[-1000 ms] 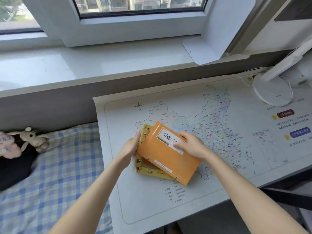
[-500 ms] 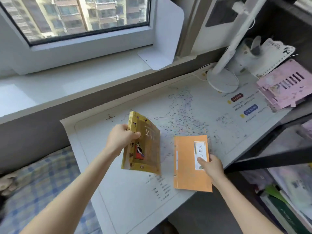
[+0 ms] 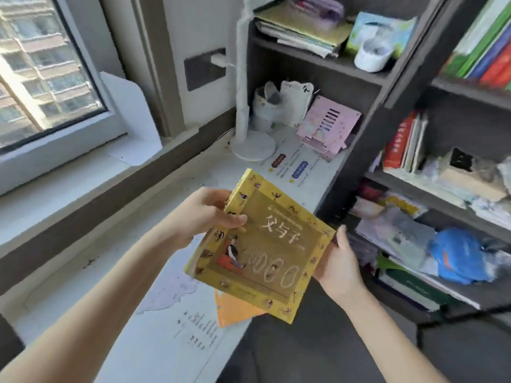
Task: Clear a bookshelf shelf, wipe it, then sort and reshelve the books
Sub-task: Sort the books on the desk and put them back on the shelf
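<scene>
Both hands hold a yellow book [image 3: 265, 244] with a gold framed cover above the desk's right end. My left hand [image 3: 204, 214] grips its upper left edge, thumb on the cover. My right hand [image 3: 337, 261] holds its right edge from below, with only the thumb tip showing above the cover. An orange book [image 3: 235, 308] lies flat on the map desk mat [image 3: 166, 313], mostly hidden under the yellow one. The dark bookshelf [image 3: 398, 87] stands to the right, its shelves holding upright and piled books.
A white desk lamp [image 3: 249, 145], a pink organiser [image 3: 329, 125] and a white holder [image 3: 279, 106] crowd the desk's far end. A blue bag [image 3: 459, 252] lies on a lower shelf. The window sill [image 3: 55, 189] runs along the left.
The view swung right toward the bookshelf. My right hand left the orange book on the desk and took the yellow book's right edge. The yellow book rose and moved right.
</scene>
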A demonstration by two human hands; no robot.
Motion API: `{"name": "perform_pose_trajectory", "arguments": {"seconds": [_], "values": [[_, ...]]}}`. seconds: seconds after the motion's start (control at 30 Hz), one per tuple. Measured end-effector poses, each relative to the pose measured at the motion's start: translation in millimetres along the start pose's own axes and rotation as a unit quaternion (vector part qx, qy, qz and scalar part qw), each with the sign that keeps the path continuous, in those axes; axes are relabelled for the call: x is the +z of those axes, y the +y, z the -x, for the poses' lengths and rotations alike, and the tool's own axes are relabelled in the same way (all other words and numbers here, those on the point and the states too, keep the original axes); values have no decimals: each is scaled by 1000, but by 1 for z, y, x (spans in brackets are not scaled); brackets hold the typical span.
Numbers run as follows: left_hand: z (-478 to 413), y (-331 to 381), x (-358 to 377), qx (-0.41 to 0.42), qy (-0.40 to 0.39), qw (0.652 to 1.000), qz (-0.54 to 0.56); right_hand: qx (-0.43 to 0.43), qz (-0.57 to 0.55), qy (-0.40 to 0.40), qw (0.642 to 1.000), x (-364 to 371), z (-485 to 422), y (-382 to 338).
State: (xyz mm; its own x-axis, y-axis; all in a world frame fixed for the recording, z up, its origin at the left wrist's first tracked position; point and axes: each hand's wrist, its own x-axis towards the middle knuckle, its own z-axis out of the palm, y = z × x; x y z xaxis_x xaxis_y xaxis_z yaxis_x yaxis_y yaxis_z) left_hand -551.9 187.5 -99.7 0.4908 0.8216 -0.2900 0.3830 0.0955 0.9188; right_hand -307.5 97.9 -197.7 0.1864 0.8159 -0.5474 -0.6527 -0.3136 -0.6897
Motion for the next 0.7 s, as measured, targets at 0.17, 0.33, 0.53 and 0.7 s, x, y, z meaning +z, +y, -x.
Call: {"name": "perform_pose_trajectory", "arguments": {"seconds": [0.17, 0.33, 0.53, 0.7], "values": [[-25, 82, 121, 103, -25, 994, -8, -157, 23, 62, 985, -88, 59, -89], [-37, 165, 259, 186, -38, 980, 58, -305, 51, 147, 940, -179, 127, -188], [-53, 284, 369, 305, -117, 940, 102, -510, 83, 202, 832, -244, 212, -337], [-72, 391, 424, 411, -126, 901, 54, -608, 126, 226, 751, -266, 267, -449]]}}
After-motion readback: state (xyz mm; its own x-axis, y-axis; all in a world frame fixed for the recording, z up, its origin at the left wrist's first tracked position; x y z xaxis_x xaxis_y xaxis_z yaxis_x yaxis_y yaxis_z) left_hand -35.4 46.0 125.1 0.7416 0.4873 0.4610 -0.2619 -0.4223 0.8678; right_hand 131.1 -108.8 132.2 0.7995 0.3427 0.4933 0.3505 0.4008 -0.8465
